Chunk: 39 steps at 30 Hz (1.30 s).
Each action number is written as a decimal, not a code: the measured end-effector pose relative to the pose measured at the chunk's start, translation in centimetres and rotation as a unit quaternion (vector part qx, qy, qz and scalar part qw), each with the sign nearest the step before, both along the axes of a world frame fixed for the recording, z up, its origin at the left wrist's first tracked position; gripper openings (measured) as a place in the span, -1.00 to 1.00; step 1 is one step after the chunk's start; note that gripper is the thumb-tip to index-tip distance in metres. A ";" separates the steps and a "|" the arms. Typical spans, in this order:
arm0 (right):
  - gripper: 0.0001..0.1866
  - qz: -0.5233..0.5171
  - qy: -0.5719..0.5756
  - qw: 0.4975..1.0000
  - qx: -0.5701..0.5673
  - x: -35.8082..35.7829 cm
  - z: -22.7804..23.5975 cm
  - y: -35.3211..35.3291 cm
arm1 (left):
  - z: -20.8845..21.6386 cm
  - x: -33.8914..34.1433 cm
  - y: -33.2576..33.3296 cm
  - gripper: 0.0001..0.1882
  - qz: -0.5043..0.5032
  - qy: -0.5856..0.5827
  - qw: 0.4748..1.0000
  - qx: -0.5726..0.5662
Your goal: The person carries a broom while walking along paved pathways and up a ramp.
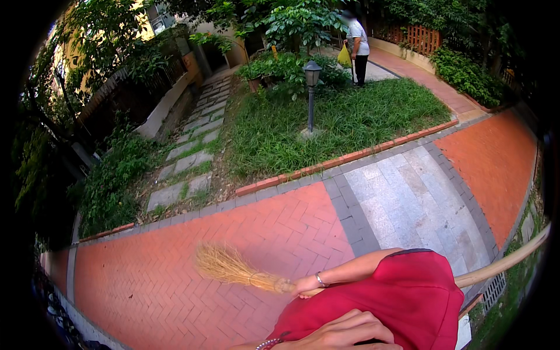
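Note:
My right hand (307, 286), with a metal bracelet at the wrist, is closed around a straw broom (230, 265) just behind its bound head. The bristles point left over the red brick paving, and I cannot tell if they touch it. The broom's pale wooden handle (501, 265) passes behind my red sleeve and comes out at the right. Close to the lower edge, my left hand (350, 331) lies in front of the red garment (379, 294), a beaded bracelet at its wrist. Its fingers are bent, with a dark patch beneath them; what they hold, if anything, is hidden.
A low brick edging (350, 156) borders the grass beyond the paving. On the grass stands a lamp post (311, 99). Stepping stones (189, 163) lead away at the left. A person (359, 49) with a yellow bag is on the far path. A drain grate (494, 290) lies at the right.

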State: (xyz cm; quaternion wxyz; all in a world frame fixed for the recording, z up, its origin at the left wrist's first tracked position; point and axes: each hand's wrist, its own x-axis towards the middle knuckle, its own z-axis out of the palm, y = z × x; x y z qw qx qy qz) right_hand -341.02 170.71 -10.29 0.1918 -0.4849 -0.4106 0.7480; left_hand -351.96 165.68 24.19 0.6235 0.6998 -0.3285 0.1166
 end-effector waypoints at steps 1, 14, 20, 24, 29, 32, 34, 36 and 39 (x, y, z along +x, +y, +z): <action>-0.81 0.000 0.002 1.000 -0.002 0.0 0.2 0.0 | 0.0 -0.1 -0.1 -0.67 -0.002 0.001 1.000 0.001; -0.82 0.041 0.006 0.999 0.016 -0.2 1.1 -0.2 | 0.5 -0.4 -0.4 -0.67 -0.003 0.001 1.000 0.007; -0.78 0.015 0.016 1.000 0.000 -0.5 2.0 -0.6 | 0.5 -0.8 -0.6 -0.67 0.002 -0.002 1.000 0.006; -0.78 0.025 -0.013 1.000 0.013 -1.0 2.3 -0.5 | 0.6 -1.4 -0.9 -0.67 0.010 -0.001 1.000 0.006; -0.77 0.039 -0.016 0.999 0.021 -1.6 1.8 -0.4 | 0.5 -2.0 -1.0 -0.67 0.022 -0.003 1.000 0.011; -0.76 0.043 -0.007 0.999 0.020 -2.2 1.6 -0.4 | 0.4 -2.8 -1.2 -0.67 0.033 -0.005 0.999 0.009; -0.77 0.044 -0.007 0.999 0.008 -2.7 1.5 -0.2 | 0.4 -3.3 -1.1 -0.67 0.042 -0.010 0.999 0.007; -0.77 0.053 -0.015 0.998 0.012 -3.3 1.8 0.0 | 0.4 -4.0 -1.0 -0.67 0.057 -0.013 0.998 0.005; -0.78 0.059 -0.024 0.998 0.007 -4.4 1.9 -0.1 | -0.1 -5.5 -1.2 -0.67 0.077 -0.018 0.997 0.001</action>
